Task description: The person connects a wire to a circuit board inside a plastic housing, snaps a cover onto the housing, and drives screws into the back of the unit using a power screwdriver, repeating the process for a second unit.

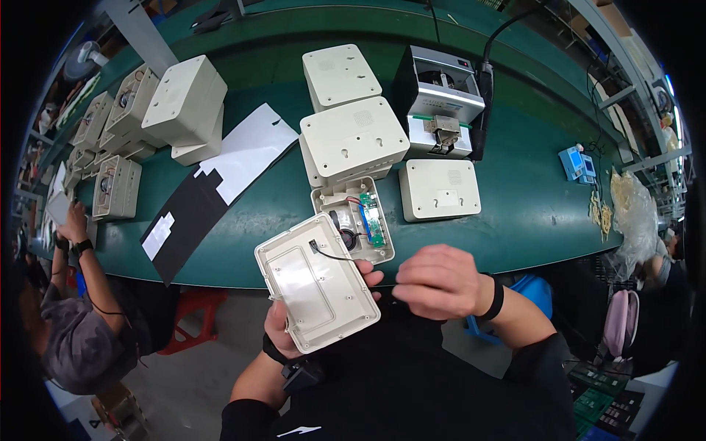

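Note:
My left hand (279, 332) grips a cream plastic cover (300, 285), inner side up, with the thumb on its near left edge and fingertips showing past its right edge. A thin black cable (332, 256) runs from a small black connector on the cover toward those fingertips. Behind the cover's upper corner lies an opened cream housing (321, 200), partly hidden. In it are a green circuit board (373, 220), a round black speaker (348, 238) and coloured wires. My right hand (440, 282) hovers just right of the housing, fingers curled together; whatever they may hold is hidden.
Stacked closed cream boxes (354, 136) stand behind the housing, with another box (440, 189) to their right. A silver-black machine (443, 99) is farther back. Black and white sheets (193, 209) and more housings (118, 187) lie left. A co-worker's hand (73, 223) works at far left.

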